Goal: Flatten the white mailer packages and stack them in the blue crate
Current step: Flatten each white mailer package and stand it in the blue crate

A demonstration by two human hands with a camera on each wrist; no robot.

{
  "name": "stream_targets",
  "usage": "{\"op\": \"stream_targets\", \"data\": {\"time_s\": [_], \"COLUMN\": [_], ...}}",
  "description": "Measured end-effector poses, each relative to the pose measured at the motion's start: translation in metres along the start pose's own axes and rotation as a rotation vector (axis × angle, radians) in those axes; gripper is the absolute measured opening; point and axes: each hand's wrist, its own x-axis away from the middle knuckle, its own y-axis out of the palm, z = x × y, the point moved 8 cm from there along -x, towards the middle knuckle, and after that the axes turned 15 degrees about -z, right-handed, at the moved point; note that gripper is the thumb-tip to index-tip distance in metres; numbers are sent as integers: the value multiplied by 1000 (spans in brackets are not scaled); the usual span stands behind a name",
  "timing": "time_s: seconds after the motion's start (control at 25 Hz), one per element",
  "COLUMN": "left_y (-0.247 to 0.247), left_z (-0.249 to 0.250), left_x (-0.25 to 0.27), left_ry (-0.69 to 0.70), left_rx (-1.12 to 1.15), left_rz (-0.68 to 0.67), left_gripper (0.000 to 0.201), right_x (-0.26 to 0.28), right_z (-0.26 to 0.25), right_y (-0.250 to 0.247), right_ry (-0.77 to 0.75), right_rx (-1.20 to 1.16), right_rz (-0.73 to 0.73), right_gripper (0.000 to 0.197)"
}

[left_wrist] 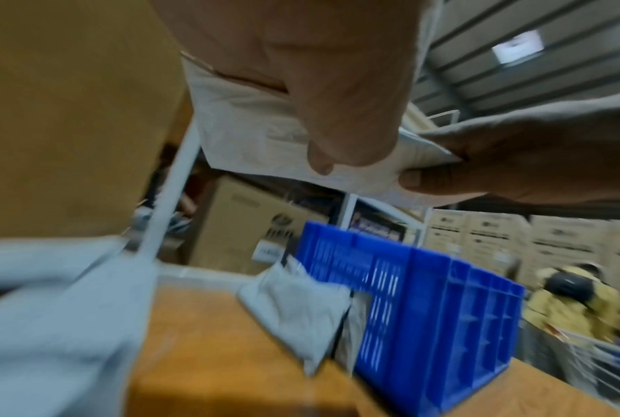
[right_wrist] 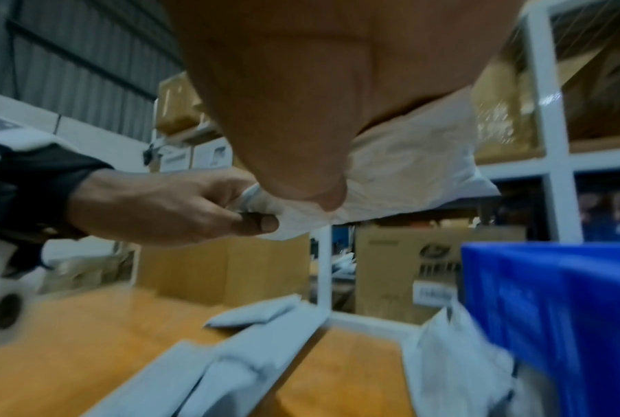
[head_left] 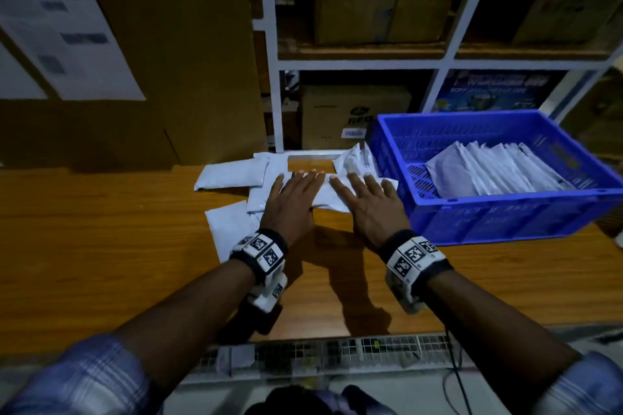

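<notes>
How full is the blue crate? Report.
Partly full. A stack of white mailers lies inside the crate; its bare slotted floor shows on the left.

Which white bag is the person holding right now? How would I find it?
Find the blue crate on the wooden table. Just left of it lies a pile of white mailers. The held mailer is the one under both the left hand and the right hand, fingers spread on top, thumbs tucked beneath; nobody holds the others.
</notes>
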Motion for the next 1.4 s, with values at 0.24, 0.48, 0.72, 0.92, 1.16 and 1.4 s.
{"op": "stream_targets", "data": {"time_s": [0.24, 0.48, 0.72, 0.92, 1.16, 1.4], "left_y": [-86, -108, -36, 32, 84, 118], "left_z": [66, 186, 283, 300, 292, 286], "left_x": [-98, -221, -323, -359, -380, -387], "left_ry": [255, 424, 530, 549, 479, 493], "left_rx": [-297, -483, -638, -721, -633, -603], "left_rz": [126, -19, -279, -518, -684, -758], "left_gripper": [79, 54, 30, 30, 20, 33], "right_x": [-2, -14, -56, -94, -100, -117], "right_z": [96, 232, 323, 346, 362, 341], "right_y": [-56, -34, 30, 76, 71, 70], "right_ry": [182, 266, 337, 248, 226, 88], "right_rx": [-57, -483, -777, -723, -684, -761], "right_rz": [66, -118, -422, -583, -610, -652], "right_gripper": [82, 78, 63, 31, 18, 33]}}
